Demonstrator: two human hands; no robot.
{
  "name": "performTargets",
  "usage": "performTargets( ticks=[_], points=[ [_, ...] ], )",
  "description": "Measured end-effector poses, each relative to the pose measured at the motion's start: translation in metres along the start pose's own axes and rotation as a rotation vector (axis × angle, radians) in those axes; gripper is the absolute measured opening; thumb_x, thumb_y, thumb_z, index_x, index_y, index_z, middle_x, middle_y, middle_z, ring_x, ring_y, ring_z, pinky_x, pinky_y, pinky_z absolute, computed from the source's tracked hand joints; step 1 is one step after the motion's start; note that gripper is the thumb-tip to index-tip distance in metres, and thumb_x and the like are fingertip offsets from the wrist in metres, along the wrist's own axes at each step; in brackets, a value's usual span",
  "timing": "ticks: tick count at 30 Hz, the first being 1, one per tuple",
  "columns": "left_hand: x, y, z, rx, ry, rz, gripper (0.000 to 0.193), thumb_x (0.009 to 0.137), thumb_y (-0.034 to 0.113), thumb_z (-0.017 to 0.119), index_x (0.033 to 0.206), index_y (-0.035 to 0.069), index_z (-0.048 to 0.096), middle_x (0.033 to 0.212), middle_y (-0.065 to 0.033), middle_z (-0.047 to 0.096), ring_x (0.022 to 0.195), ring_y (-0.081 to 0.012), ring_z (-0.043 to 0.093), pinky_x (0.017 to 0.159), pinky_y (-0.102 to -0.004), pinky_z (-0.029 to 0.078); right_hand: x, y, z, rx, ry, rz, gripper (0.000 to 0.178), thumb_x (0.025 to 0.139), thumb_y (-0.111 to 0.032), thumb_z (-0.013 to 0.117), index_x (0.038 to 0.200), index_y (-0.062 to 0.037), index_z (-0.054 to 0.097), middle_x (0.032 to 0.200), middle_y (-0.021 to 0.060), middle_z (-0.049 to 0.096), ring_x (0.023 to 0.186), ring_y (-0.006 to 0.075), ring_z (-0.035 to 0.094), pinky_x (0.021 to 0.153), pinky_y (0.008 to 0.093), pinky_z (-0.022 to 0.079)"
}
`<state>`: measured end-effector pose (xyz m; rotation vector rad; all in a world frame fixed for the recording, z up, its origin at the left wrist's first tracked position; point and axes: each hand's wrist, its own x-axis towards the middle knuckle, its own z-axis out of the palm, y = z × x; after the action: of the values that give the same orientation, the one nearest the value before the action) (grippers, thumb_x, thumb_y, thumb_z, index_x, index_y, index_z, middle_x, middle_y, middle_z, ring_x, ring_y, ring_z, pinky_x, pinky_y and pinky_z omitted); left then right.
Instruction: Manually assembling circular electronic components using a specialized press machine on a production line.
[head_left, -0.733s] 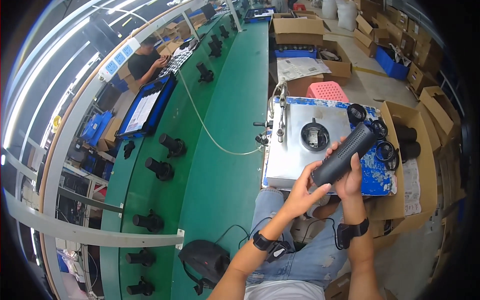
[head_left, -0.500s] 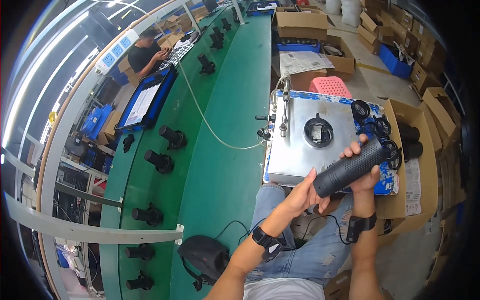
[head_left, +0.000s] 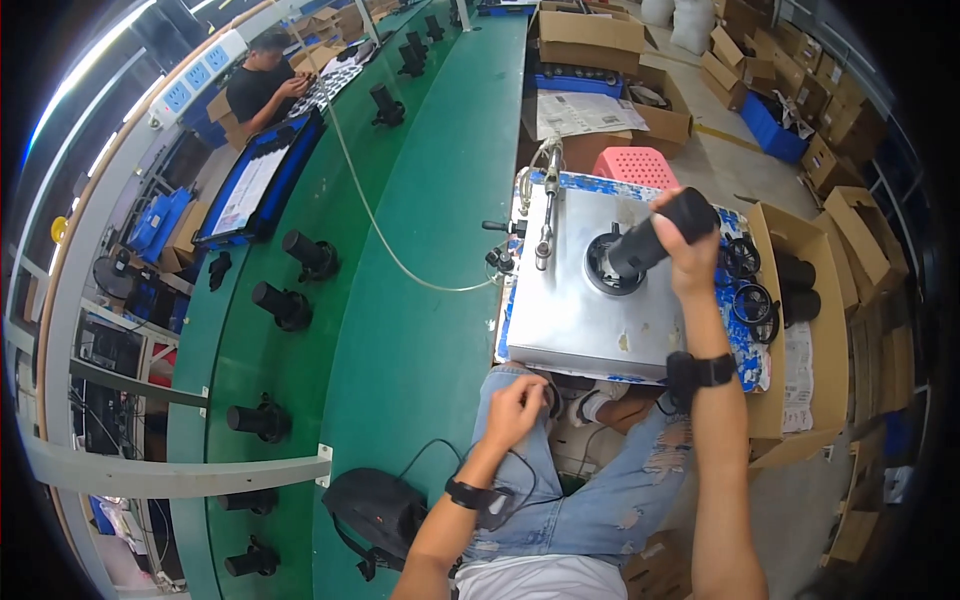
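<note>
My right hand [head_left: 690, 250] grips a black cylindrical part [head_left: 655, 238], tilted, with its lower end in the round socket [head_left: 612, 272] of a silver metal fixture plate [head_left: 580, 310]. My left hand [head_left: 515, 408] rests loosely curled on my knee below the plate's front edge; I cannot tell whether it holds anything. Black ring-shaped parts [head_left: 745, 290] lie just right of the plate.
A green conveyor belt [head_left: 420, 330] with several black cylinders [head_left: 283, 305] runs to my left. A hose [head_left: 385, 240] crosses it to the fixture. Cardboard boxes [head_left: 810, 290] stand on the right, a pink stool [head_left: 636, 165] beyond the plate. Another person [head_left: 262, 85] works at the far end. A black bag [head_left: 375, 510] lies near me.
My right hand has carried the black cylinder up from over my lap and set its end into the plate's socket. My left hand has let go of it and dropped to my knee.
</note>
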<state>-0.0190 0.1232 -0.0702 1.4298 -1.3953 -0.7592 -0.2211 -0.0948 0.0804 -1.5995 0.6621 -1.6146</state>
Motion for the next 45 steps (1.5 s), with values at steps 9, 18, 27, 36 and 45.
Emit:
performTargets(
  ticks=[9, 18, 27, 36, 45],
  points=[
    [0.001, -0.013, -0.001, -0.221, 0.003, -0.142, 0.015, 0.094, 0.013, 0.055, 0.097, 0.002, 0.064, 0.066, -0.0032, 0.063, 0.061, -0.0089, 0.059, 0.056, -0.024, 0.045, 0.002, 0.027, 0.028, -0.061, -0.187, 0.126, 0.037, 0.075, -0.002, 0.072, 0.109, -0.0033, 0.056, 0.095, 0.0025, 0.063, 0.088, 0.012, 0.059, 0.085, 0.028, 0.047],
    [0.006, -0.001, -0.004, -0.199, 0.026, -0.119, 0.013, 0.092, 0.01, 0.055, 0.093, 0.002, 0.064, 0.063, -0.0026, 0.062, 0.058, -0.0083, 0.058, 0.055, -0.0237, 0.044, -0.001, 0.027, 0.01, -0.116, -0.072, 0.156, 0.031, 0.08, -0.003, 0.07, 0.108, 0.0, 0.058, 0.099, 0.0058, 0.064, 0.093, 0.0149, 0.061, 0.089, 0.0287, 0.046],
    [0.002, -0.002, -0.005, -0.2, 0.024, -0.124, 0.011, 0.091, 0.009, 0.056, 0.093, 0.001, 0.063, 0.064, -0.0056, 0.062, 0.058, -0.0124, 0.062, 0.057, -0.0261, 0.048, -0.02, 0.06, 0.037, -0.357, -0.043, 0.091, 0.023, 0.079, -0.008, 0.075, 0.098, -0.0012, 0.063, 0.091, 0.0022, 0.065, 0.079, 0.0105, 0.061, 0.073, 0.0236, 0.048],
    [0.003, -0.003, -0.005, -0.231, 0.005, -0.125, 0.01, 0.091, 0.008, 0.056, 0.092, 0.001, 0.063, 0.063, -0.0055, 0.062, 0.059, -0.0116, 0.062, 0.057, -0.0253, 0.048, 0.034, 0.047, -0.001, -0.108, -0.713, 0.364, 0.044, 0.074, -0.014, 0.071, 0.114, -0.0018, 0.057, 0.101, 0.0072, 0.065, 0.097, 0.0168, 0.06, 0.091, 0.0299, 0.045],
    [0.006, 0.0, -0.006, -0.259, 0.026, -0.152, 0.009, 0.09, 0.006, 0.056, 0.093, 0.0, 0.063, 0.064, -0.0049, 0.063, 0.06, -0.0111, 0.062, 0.057, -0.0241, 0.047, -0.023, 0.072, 0.045, -0.405, 0.229, 0.061, 0.014, 0.078, -0.01, 0.073, 0.087, -0.0015, 0.066, 0.083, 0.0019, 0.066, 0.077, 0.0109, 0.061, 0.074, 0.0241, 0.047]
  ],
)
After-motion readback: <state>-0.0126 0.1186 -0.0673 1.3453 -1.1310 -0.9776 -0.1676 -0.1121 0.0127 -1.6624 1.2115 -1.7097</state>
